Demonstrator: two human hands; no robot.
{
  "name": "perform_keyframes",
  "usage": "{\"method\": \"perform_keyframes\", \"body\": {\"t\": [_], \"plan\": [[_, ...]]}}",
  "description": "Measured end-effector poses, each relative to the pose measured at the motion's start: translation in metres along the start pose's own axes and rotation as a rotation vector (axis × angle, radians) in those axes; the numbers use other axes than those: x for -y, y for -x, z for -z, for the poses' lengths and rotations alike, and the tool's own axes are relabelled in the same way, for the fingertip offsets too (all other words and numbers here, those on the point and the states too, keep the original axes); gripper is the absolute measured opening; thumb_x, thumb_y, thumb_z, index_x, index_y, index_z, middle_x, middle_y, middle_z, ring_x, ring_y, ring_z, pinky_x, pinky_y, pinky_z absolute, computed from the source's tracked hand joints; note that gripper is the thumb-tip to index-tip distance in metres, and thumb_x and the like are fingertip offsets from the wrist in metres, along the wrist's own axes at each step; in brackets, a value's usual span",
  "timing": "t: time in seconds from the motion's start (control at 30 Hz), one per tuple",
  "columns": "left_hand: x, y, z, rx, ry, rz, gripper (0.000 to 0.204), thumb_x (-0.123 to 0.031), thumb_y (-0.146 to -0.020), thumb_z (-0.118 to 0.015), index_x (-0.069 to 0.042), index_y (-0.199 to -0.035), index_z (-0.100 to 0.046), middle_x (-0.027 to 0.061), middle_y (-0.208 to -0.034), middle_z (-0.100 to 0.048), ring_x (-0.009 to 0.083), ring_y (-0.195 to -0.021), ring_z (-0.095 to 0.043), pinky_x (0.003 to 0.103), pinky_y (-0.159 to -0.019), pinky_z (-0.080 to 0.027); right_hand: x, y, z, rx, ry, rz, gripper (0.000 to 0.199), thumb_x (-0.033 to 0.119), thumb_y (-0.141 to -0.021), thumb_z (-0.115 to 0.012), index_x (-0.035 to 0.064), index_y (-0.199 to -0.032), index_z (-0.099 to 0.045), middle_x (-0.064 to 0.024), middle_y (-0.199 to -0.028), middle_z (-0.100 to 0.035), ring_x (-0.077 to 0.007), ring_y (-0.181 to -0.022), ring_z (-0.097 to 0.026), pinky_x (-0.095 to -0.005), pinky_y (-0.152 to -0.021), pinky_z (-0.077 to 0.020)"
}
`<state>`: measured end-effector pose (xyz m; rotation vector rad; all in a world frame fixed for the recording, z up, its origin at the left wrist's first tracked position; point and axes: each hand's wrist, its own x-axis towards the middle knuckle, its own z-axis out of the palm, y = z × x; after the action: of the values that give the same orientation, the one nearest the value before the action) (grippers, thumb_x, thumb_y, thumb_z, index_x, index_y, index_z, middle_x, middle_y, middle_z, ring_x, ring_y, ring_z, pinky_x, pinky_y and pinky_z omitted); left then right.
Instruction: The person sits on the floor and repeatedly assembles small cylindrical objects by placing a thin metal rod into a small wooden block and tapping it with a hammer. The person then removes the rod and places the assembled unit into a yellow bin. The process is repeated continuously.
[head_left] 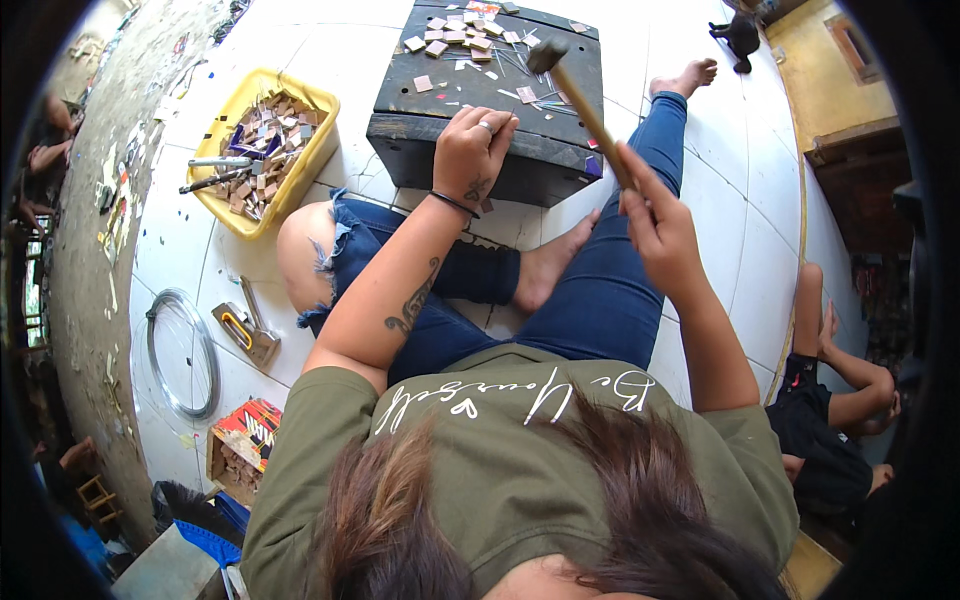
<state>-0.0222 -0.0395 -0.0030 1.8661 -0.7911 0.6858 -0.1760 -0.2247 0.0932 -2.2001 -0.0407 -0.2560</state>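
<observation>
My right hand grips the wooden handle of a hammer, its dark head raised above the right part of a black box. At the box's near edge my left hand is closed, fingertips pinched together; whatever they hold is too small or hidden to name. A ring and a dark wrist band show on that hand. Small square wooden pieces lie scattered over the far part of the box top. Thin nail-like metal pins lie among them, under the hammer.
Left of the box stands a yellow basin full of wooden pieces, with two pens across it. A staple gun, a wire coil and a red carton lie nearer me. A cat and another person are on the right.
</observation>
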Motion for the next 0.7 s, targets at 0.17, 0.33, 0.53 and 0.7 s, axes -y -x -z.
{"method": "perform_keyframes", "body": {"t": [0.17,0.33,0.53,0.7], "plan": [[0.023,-0.006,0.032,0.06,-0.088,0.161,0.012,-0.018,-0.087,-0.07,-0.006,-0.086,-0.073,0.013,-0.084,-0.07,0.0275,-0.076,-0.068,0.036,-0.07,-0.052,-0.041,-0.049,-0.006,-0.138,0.513,-0.063,0.045,0.008,-0.092,-0.055,0.0096,-0.137,-0.052,-0.0167,-0.098,-0.062,-0.0355,-0.085,-0.065,-0.039,-0.078,-0.0529],[0.106,-0.012,0.149,0.022,-0.477,0.182,0.02,-0.021,-0.085,-0.07,-0.002,-0.078,-0.072,0.0127,-0.083,-0.069,0.0298,-0.076,-0.066,0.038,-0.073,-0.05,-0.077,-0.077,-0.031,-0.206,0.708,-0.058,0.038,0.012,-0.089,-0.058,0.0106,-0.128,-0.054,-0.0166,-0.103,-0.061,-0.0364,-0.088,-0.065,-0.0448,-0.075,-0.0533],[0.176,0.01,0.25,0.153,-0.697,0.605,0.027,-0.028,-0.086,-0.067,-0.003,-0.076,-0.072,0.0143,-0.073,-0.07,0.0276,-0.062,-0.067,0.037,-0.061,-0.052,-0.065,-0.105,-0.038,-0.244,0.831,0.008,0.041,0.027,-0.087,-0.064,0.01,-0.124,-0.059,-0.0125,-0.112,-0.06,-0.0316,-0.107,-0.057,-0.0441,-0.088,-0.0439],[0.188,0.046,0.272,0.098,-0.684,0.787,0.025,-0.029,-0.084,-0.069,-0.004,-0.084,-0.073,0.0125,-0.075,-0.071,0.0245,-0.07,-0.07,0.034,-0.067,-0.053,-0.047,-0.139,-0.042,-0.269,0.689,0.2,0.039,0.024,-0.086,-0.065,0.0076,-0.12,-0.061,-0.0125,-0.116,-0.06,-0.031,-0.109,-0.057,-0.0443,-0.091,-0.0435]]}}
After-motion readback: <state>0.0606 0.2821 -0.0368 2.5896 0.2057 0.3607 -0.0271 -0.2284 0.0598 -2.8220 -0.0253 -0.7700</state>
